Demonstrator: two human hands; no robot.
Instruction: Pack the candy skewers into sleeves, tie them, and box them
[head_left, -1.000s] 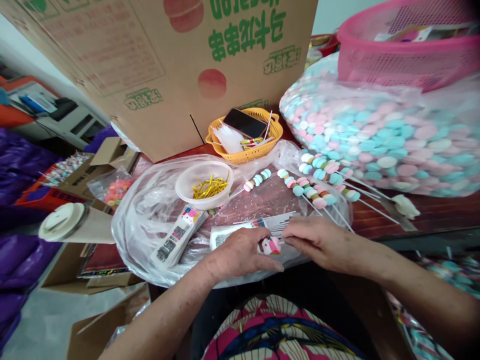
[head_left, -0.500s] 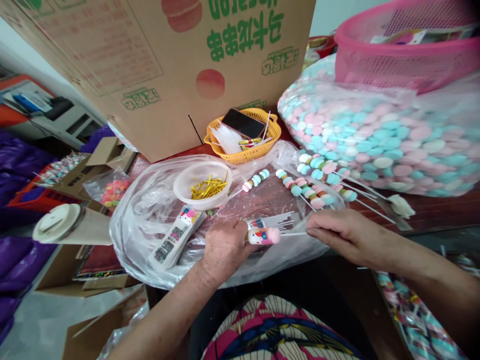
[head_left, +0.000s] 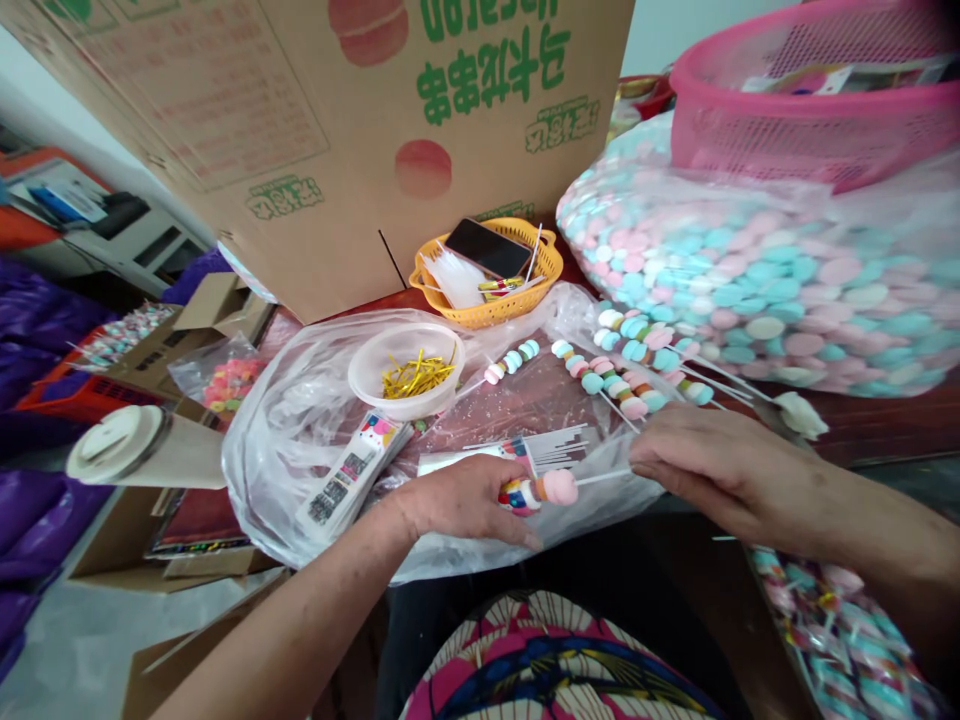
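Observation:
My right hand [head_left: 712, 475] pinches the white stick [head_left: 604, 476] of a marshmallow skewer. A pink marshmallow [head_left: 561, 487] and an orange piece show at the near end of its candy. The rest of that candy is inside a colourful printed bag [head_left: 519, 496]. My left hand [head_left: 472, 500] is around this bag, its thumb stretched toward me and its other fingers partly hidden. Just beyond lie flat printed bags and white sticks [head_left: 555, 448]. A stack of printed bags [head_left: 352, 480] is left of my left hand.
A white bowl [head_left: 360, 375] holds gold twist ties. Several candy skewers [head_left: 622, 385] lie to the right. Behind stand a yellow basket [head_left: 487, 312] with a phone, a large carton [head_left: 315, 120], a bag of marshmallows [head_left: 750, 270] and a pink basket [head_left: 780, 125]. A lidded cup [head_left: 180, 450] is left.
The skewer and printed bag have moved slightly toward me and right. My left thumb has spread away from the bag. My right hand still pinches the stick.

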